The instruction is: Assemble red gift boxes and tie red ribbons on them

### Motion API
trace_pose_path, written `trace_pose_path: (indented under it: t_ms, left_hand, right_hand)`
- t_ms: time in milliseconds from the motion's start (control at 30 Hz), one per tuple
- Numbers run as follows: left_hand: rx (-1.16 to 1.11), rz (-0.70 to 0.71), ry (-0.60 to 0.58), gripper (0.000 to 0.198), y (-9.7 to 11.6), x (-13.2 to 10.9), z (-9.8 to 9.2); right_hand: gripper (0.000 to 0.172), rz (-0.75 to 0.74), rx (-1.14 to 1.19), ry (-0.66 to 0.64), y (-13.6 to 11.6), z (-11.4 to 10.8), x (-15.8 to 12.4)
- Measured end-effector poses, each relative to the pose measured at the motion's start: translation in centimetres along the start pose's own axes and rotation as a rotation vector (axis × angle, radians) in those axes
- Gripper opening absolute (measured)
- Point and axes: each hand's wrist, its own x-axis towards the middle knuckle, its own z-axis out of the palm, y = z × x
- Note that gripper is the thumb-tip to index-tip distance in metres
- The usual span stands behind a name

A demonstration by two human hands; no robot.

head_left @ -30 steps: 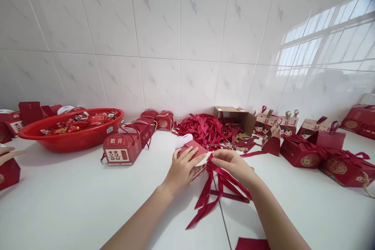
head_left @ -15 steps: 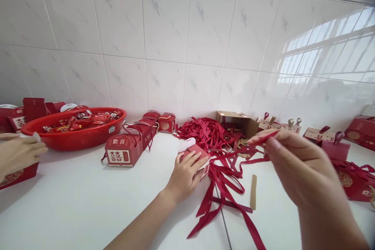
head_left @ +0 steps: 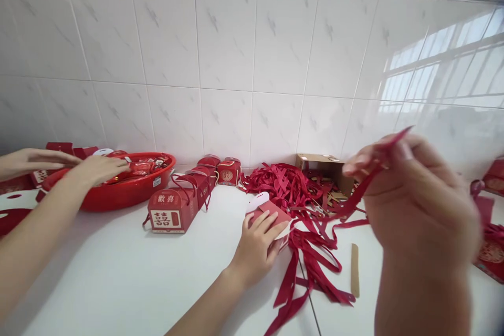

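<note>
My left hand (head_left: 255,247) rests over a small red gift box (head_left: 276,207), its fingers spread across the top and curled down the near side. A white flap stands up at the box's far end. Raised at the right, my right hand (head_left: 425,199) pinches a dark red ribbon (head_left: 361,191) between thumb and fingers. The ribbon slants down leftwards toward the box; its far end is lost among other ribbons. A tangled pile of red ribbons (head_left: 279,181) lies behind the box, with loose strands (head_left: 303,268) trailing forward beside it.
Another person's hand (head_left: 98,170) reaches into a red basin (head_left: 118,198) of wrapped sweets at the left. A row of red boxes (head_left: 169,212) stands beside the basin. A cardboard box (head_left: 334,168) lies by the tiled wall, and a tan strip (head_left: 355,270) lies at the right.
My right hand has risen with the ribbon, lifting it higher. My left hand stays on the box. The other person's hand has moved right, into the basin. The view has shifted slightly.
</note>
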Motion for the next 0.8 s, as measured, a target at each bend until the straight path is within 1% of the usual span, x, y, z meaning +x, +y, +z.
trace_pose_path:
  t_ms: [67, 100, 167, 200, 267, 333, 400, 500, 600, 733, 800]
  left_hand:
    - [0.004, 0.006, -0.019, 0.045, -0.1, 0.1, 0.0]
    - [0.007, 0.009, -0.026, 0.047, -0.1, 0.1, 0.0]
    - [0.017, 0.009, -0.034, 0.048, -0.1, 0.1, 0.1]
    - [0.024, 0.008, -0.036, 0.047, -0.1, 0.1, 0.1]
    - [0.034, 0.016, -0.048, 0.047, -0.1, 0.1, 0.2]
    - [0.038, 0.03, -0.053, 0.046, -0.1, 0.0, 0.3]
    - [0.037, 0.045, -0.039, 0.044, 0.0, 0.0, 0.5]
    - [0.03, 0.062, -0.017, 0.043, 0.1, 0.0, 0.5]
    - [0.021, 0.081, -0.019, 0.045, 0.3, 0.1, 0.3]
    - [0.022, 0.111, -0.011, 0.05, 0.5, 0.2, 0.0]
    - [0.028, 0.125, 0.0, 0.051, 0.6, 0.2, 0.0]
  right_hand:
    - [0.011, 0.133, -0.042, -0.089, 2.3, 0.2, 0.5]
    - [0.014, 0.239, -0.084, -0.155, 3.8, 0.3, 0.8]
    - [0.022, 0.452, -0.162, -0.324, 6.9, 0.5, 1.3]
    - [0.024, 0.529, -0.193, -0.402, 8.4, 0.6, 1.4]
    - [0.022, 0.606, -0.266, -0.468, 11.0, 0.8, 1.4]
    - [0.016, 0.666, -0.321, -0.481, 12.8, 0.9, 1.2]
    - [0.014, 0.726, -0.345, -0.483, 13.9, 1.0, 0.8]
    - [0.018, 0.785, -0.344, -0.507, 14.8, 1.0, 0.4]
    - [0.018, 0.818, -0.363, -0.551, 15.2, 1.0, 0.0]
    - [0.026, 0.841, -0.403, -0.579, 15.7, 1.2, -0.3]
    - [0.027, 0.846, -0.412, -0.591, 16.0, 1.3, -0.4]
